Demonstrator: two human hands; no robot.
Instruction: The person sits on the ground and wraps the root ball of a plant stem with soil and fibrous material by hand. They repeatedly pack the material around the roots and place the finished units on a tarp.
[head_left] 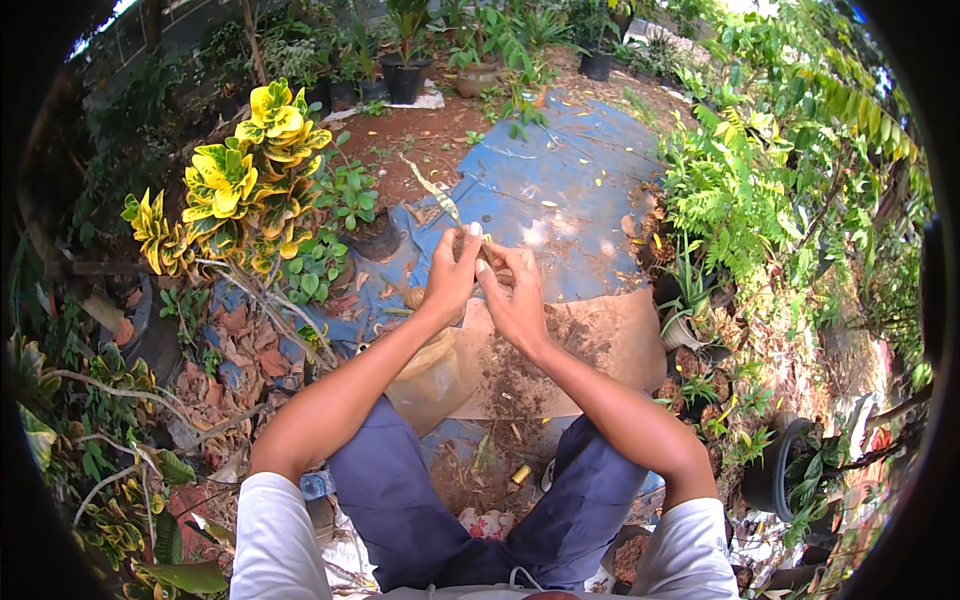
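Above a brown sheet, my two hands meet in front of me with their fingertips close together. A long, narrow, mottled pale-green leaf (440,198) rises from my left hand (453,272), tilted up and to the left with a thin curled tip. Thumb and fingers of that hand pinch its lower part. My right hand (514,295) is closed right beside it, thumb against fingers, at the leaf's lower end; the fingers partly hide what lies between them. Beneath the hands, the brown sheet (630,335) carries loose dark soil (550,350).
A blue tarp (560,190) covers the ground ahead. A yellow-green variegated shrub (225,185) leans in at left. Potted plants, among them a black pot (403,78), line the back. Greenery and a dark pot (780,470) stand at right. A small yellow cylinder (521,474) lies between my legs.
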